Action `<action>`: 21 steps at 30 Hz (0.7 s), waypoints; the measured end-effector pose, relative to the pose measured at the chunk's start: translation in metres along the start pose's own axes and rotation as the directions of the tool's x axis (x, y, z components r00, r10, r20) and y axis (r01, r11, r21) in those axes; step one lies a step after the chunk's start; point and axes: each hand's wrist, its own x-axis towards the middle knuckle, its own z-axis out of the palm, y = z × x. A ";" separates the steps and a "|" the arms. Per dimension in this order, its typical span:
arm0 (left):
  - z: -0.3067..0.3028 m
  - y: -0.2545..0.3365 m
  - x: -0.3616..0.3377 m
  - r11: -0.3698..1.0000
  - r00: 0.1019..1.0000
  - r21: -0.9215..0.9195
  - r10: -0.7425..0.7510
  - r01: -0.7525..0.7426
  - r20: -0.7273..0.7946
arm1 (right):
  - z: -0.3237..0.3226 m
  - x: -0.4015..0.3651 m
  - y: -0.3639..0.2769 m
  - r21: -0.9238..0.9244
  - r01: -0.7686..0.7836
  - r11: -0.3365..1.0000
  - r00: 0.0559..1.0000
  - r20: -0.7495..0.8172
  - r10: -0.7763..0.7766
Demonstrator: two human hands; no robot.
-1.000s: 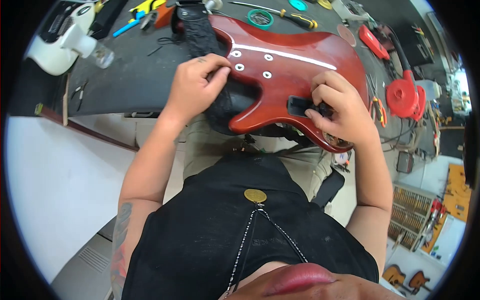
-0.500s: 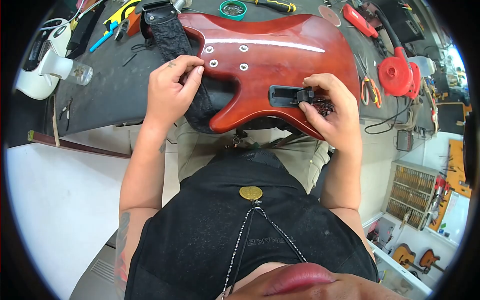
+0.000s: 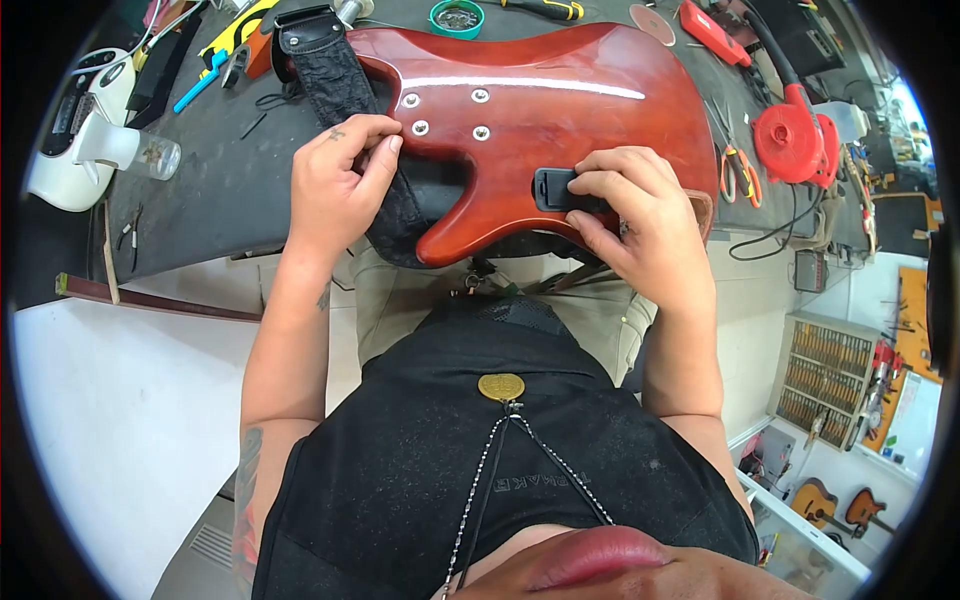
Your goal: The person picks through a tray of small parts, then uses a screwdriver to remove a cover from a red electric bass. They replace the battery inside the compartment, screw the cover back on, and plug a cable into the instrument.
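Observation:
A glossy red guitar body (image 3: 560,95) lies back-up on the dark workbench (image 3: 220,180), with a black textured strap (image 3: 335,90) running from its upper horn down under its lower cutaway. My left hand (image 3: 340,190) rests curled on the strap beside the cutaway, fingers pinched together near the neck plate screws (image 3: 445,112). My right hand (image 3: 640,220) lies flat over the black rectangular compartment (image 3: 552,188) near the body's lower edge, fingers pressing down on its cover.
A red blower (image 3: 795,140) and orange-handled pliers (image 3: 735,170) lie right of the guitar. A green round tin (image 3: 457,17) and a screwdriver (image 3: 545,8) sit beyond it. At left are a white guitar body (image 3: 65,140) and a clear jar (image 3: 150,155).
My right hand has gone from holding a small black piece at the compartment's end to lying flat over the compartment. My left hand stays on the strap.

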 end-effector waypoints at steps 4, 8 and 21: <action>-0.001 0.002 0.000 1.000 1.000 0.009 -0.012 0.012 0.015 | -0.001 -0.001 -0.002 -0.054 0.039 0.998 0.999 0.020 -0.038; 0.001 0.002 0.000 1.000 1.000 0.009 0.021 -0.021 0.002 | -0.002 -0.001 -0.013 -0.139 0.062 0.988 0.998 0.017 -0.060; 0.004 0.007 -0.002 0.997 0.995 0.023 0.076 -0.075 -0.063 | -0.002 -0.014 -0.040 -0.321 0.137 0.937 0.986 0.139 -0.097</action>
